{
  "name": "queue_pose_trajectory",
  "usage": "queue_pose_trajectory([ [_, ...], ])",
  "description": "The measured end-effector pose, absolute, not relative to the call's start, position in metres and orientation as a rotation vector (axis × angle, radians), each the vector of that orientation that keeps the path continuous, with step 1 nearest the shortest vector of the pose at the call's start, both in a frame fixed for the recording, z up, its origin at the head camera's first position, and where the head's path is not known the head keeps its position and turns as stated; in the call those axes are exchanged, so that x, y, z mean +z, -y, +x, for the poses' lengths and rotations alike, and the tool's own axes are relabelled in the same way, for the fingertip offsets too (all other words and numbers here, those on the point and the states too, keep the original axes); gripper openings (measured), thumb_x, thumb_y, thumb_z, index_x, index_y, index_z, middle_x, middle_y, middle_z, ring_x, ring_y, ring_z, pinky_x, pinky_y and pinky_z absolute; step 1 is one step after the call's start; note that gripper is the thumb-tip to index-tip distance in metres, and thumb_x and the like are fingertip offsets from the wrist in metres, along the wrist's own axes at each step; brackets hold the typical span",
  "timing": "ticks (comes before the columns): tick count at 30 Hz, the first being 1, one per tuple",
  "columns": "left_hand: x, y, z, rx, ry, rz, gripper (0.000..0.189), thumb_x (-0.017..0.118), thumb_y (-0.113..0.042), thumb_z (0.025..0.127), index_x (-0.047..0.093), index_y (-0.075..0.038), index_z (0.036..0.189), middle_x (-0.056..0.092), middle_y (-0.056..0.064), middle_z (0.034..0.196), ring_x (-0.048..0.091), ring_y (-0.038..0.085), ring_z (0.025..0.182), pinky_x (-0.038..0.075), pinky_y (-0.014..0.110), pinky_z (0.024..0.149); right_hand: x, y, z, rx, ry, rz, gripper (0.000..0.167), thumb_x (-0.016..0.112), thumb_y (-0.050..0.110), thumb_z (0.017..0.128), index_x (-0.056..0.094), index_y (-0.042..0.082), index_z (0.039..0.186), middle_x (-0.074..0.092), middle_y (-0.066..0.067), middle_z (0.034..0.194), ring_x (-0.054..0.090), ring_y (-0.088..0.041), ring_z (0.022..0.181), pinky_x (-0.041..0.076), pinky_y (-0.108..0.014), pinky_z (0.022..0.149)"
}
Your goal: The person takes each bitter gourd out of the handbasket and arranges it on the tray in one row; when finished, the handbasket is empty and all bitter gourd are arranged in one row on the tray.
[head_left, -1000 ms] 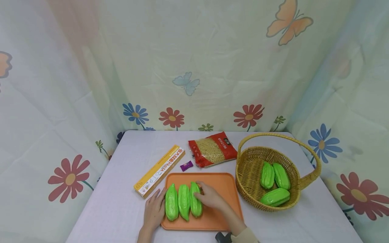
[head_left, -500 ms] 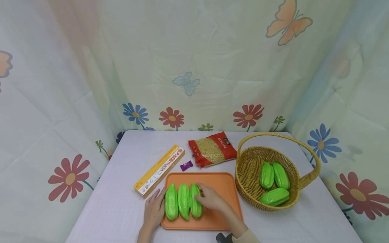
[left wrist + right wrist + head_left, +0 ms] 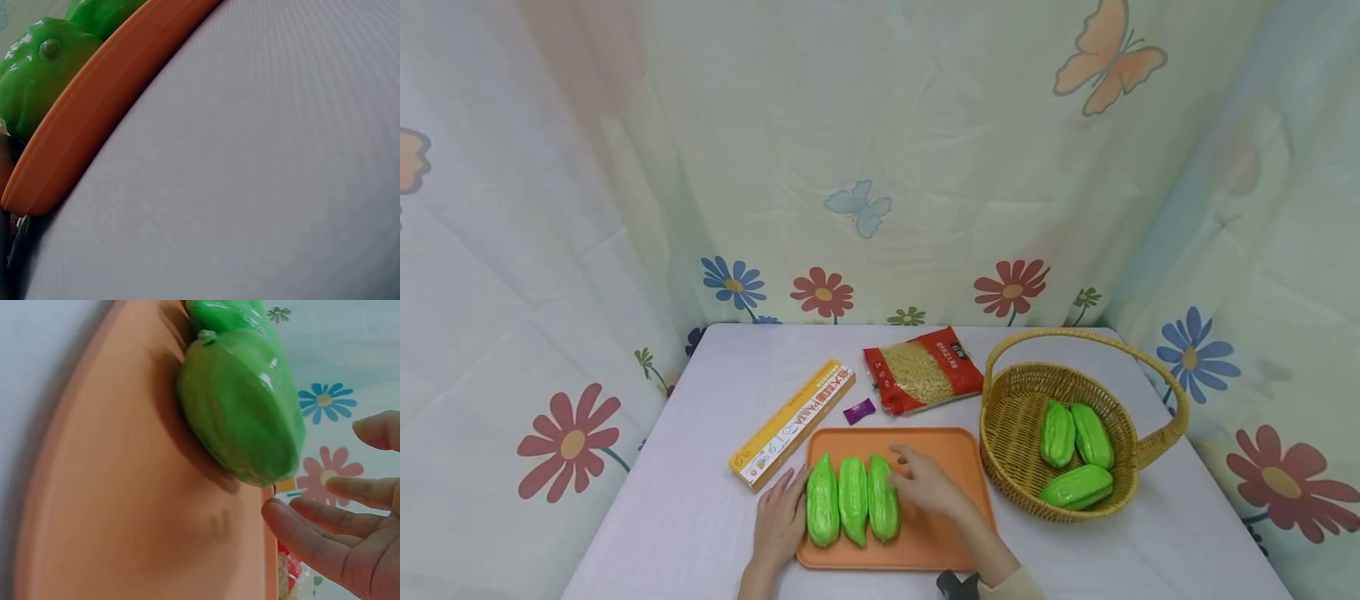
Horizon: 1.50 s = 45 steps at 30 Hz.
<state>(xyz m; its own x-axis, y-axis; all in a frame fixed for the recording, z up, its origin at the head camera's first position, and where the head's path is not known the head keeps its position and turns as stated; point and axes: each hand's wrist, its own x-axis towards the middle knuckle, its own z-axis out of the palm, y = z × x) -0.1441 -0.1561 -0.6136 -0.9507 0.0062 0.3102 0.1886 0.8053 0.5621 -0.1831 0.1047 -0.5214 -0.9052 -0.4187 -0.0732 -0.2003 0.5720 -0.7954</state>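
Three glossy green bitter melons lie side by side on the left part of an orange tray [image 3: 942,533]: a left one [image 3: 823,504], a middle one [image 3: 853,500] and a right one [image 3: 883,504]. My left hand [image 3: 780,518] rests along the tray's left edge, fingers extended beside the left melon. Over the tray, my right hand [image 3: 931,487] is just right of the right melon. In the right wrist view this hand [image 3: 359,537] has its fingers spread, with a gap between them and the melon [image 3: 240,406]. The left wrist view shows the tray's rim [image 3: 94,119] and melon ends [image 3: 47,69].
A wicker basket [image 3: 1015,425] with a tall handle stands right of the tray, holding three more bitter melons [image 3: 1093,435]. Behind the tray lie a pasta box [image 3: 793,425], a purple wrapped candy [image 3: 859,410] and a red bag of pasta [image 3: 922,371]. A floral curtain surrounds the table.
My right hand has let go of the right bitter melon and drawn back slightly to the right, its fingers opening. The left hand stays beside the tray.
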Motion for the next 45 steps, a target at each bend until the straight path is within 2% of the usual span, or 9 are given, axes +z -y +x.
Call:
queue_pose_trajectory([
  [7,-0.612,0.156,-0.144,-0.876,2.705,-0.154,0.038,0.049,-0.012,0.092,0.052,-0.013,0.130,0.049,0.005,0.134,0.038,0.029,0.127,0.026,0.051,0.100,-0.507,-0.122,-0.192,-1.390,-2.553,-0.461,0.038,0.052,0.015,0.092,0.049,-0.003,0.126,0.056,-0.022,0.114,0.056,-0.033,0.098,0.050,-0.042,0.076],
  [12,-0.612,0.156,-0.144,-0.879,2.699,-0.158,0.038,0.049,-0.012,0.092,0.052,-0.012,0.130,0.049,0.004,0.134,0.038,0.029,0.127,0.026,0.051,0.100,-0.493,-0.138,-0.200,-1.375,-2.650,-0.376,0.032,0.057,0.018,0.091,0.056,0.005,0.120,0.060,-0.011,0.108,0.059,-0.025,0.090,0.051,-0.035,0.067],
  [16,-0.613,0.156,-0.144,-0.883,2.695,-0.157,0.039,0.049,-0.011,0.092,0.052,-0.012,0.130,0.049,0.004,0.134,0.038,0.029,0.127,0.026,0.050,0.100,-0.482,-0.154,-0.206,-1.388,-2.690,-0.345,0.031,0.056,0.019,0.091,0.057,0.005,0.119,0.062,-0.009,0.107,0.059,-0.025,0.092,0.050,-0.036,0.070],
  [24,-0.615,0.155,-0.145,-0.882,2.717,-0.138,0.039,0.048,-0.013,0.092,0.051,-0.013,0.131,0.049,0.003,0.135,0.037,0.028,0.128,0.025,0.051,0.101,-0.463,-0.199,-0.218,-1.468,-2.699,-0.355,0.035,0.052,0.022,0.094,0.053,0.001,0.122,0.059,-0.017,0.109,0.058,-0.029,0.093,0.050,-0.036,0.071],
  [29,-0.617,0.155,-0.145,-0.879,2.716,-0.141,0.038,0.049,-0.013,0.092,0.051,-0.013,0.131,0.049,0.003,0.134,0.037,0.028,0.127,0.026,0.052,0.100,-0.453,-0.226,-0.225,-1.475,-2.762,-0.352,0.036,0.050,0.019,0.095,0.051,-0.004,0.123,0.057,-0.024,0.115,0.054,-0.035,0.104,0.047,-0.044,0.082],
  [33,-0.616,0.156,-0.145,-0.870,2.699,-0.151,0.039,0.050,-0.012,0.092,0.052,-0.013,0.130,0.050,0.004,0.133,0.038,0.028,0.127,0.026,0.051,0.100,-0.444,-0.244,-0.228,-1.434,-2.791,-0.289,0.039,0.048,0.021,0.096,0.049,-0.005,0.125,0.054,-0.025,0.118,0.049,-0.040,0.108,0.045,-0.048,0.083],
  [38,-0.616,0.156,-0.145,-0.859,2.701,-0.149,0.039,0.050,-0.012,0.091,0.052,-0.013,0.130,0.050,0.003,0.134,0.038,0.028,0.127,0.026,0.050,0.100,-0.441,-0.264,-0.233,-1.340,-2.835,-0.211,0.044,0.045,0.029,0.097,0.048,-0.003,0.126,0.054,-0.025,0.117,0.049,-0.041,0.107,0.046,-0.048,0.079],
  [45,-0.616,0.155,-0.145,-0.874,2.690,-0.146,0.038,0.050,-0.012,0.091,0.053,-0.012,0.129,0.050,0.005,0.133,0.039,0.029,0.126,0.026,0.051,0.099,-0.440,-0.290,-0.240,-1.199,-2.828,-0.099,0.057,0.038,0.041,0.097,0.041,-0.005,0.131,0.044,-0.032,0.125,0.045,-0.046,0.109,0.045,-0.051,0.079],
])
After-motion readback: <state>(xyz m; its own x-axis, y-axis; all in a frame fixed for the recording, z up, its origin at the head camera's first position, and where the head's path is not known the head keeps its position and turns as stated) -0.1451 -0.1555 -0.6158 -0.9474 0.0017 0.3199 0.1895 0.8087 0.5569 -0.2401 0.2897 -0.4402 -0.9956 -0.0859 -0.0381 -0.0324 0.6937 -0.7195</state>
